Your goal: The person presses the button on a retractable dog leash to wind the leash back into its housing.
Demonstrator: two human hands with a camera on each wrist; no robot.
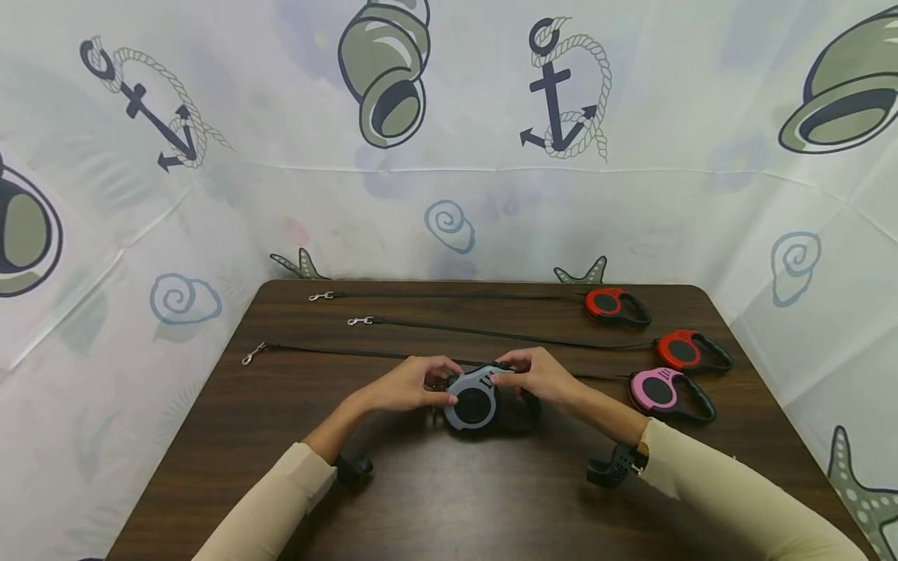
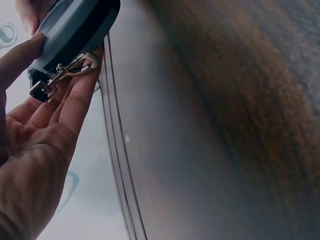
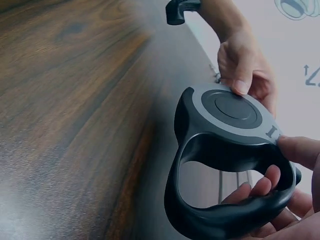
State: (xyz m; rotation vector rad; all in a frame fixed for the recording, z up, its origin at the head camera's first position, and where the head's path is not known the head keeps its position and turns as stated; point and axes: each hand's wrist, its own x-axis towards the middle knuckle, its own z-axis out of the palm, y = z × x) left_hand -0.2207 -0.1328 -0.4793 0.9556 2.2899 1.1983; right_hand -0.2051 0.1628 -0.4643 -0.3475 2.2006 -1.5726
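Held between both hands is a grey and black retractable dog leash (image 1: 473, 407), its flat face with a round black centre turned up. The left hand (image 1: 414, 382) pinches its front end, thumb on the grey casing and fingers underneath. By those fingers, a silver snap hook (image 2: 70, 72) sits close to the casing. Over at the handle end, the right hand (image 1: 539, 375) grips the leash. In the right wrist view its thumb (image 3: 300, 150) lies on the casing edge, with fingertips showing through the black loop handle (image 3: 225, 217).
Two red retractable leashes, one farther back (image 1: 605, 301) and one nearer (image 1: 677, 350), lie at the table's right with a pink one (image 1: 655, 389). Their black straps stretch left, ending in silver hooks (image 1: 361, 320). A patterned sheet (image 1: 449, 117) hangs behind the dark wooden table (image 1: 449, 499).
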